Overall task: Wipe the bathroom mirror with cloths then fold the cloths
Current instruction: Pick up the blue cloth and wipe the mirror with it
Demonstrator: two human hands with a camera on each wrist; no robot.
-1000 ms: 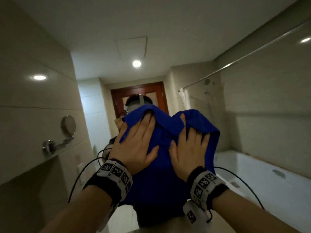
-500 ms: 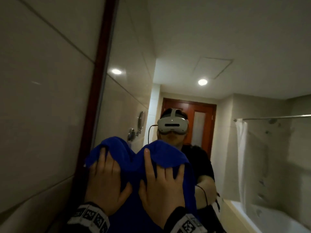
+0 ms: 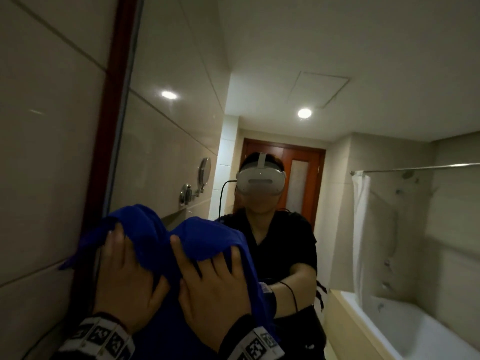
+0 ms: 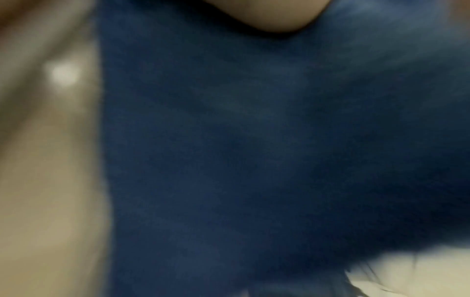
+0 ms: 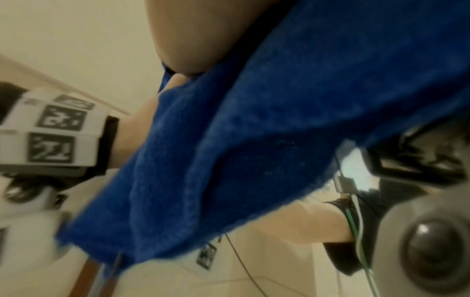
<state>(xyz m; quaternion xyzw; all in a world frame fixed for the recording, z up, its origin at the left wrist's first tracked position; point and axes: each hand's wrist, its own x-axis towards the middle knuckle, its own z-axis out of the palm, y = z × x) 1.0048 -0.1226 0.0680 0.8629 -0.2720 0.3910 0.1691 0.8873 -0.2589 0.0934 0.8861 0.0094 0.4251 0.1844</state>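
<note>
Pressing flat, the left hand [image 3: 124, 279] and right hand [image 3: 215, 287] spread straight fingers over the blue cloth [image 3: 197, 240], pinning it against the mirror [image 3: 285, 126] just beside its dark red frame [image 3: 114, 100]. Whether it is one cloth or two, I cannot tell. Soft, light and limp, it should bunch and slide; best taken by its hanging corners for folding

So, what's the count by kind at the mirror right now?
Hands: 2, left hand, right hand
Wristbands: 2, left, right
Blue cloth: 1 mass; separate pieces cannot be told
Mirror: 1
Total: 6
</note>
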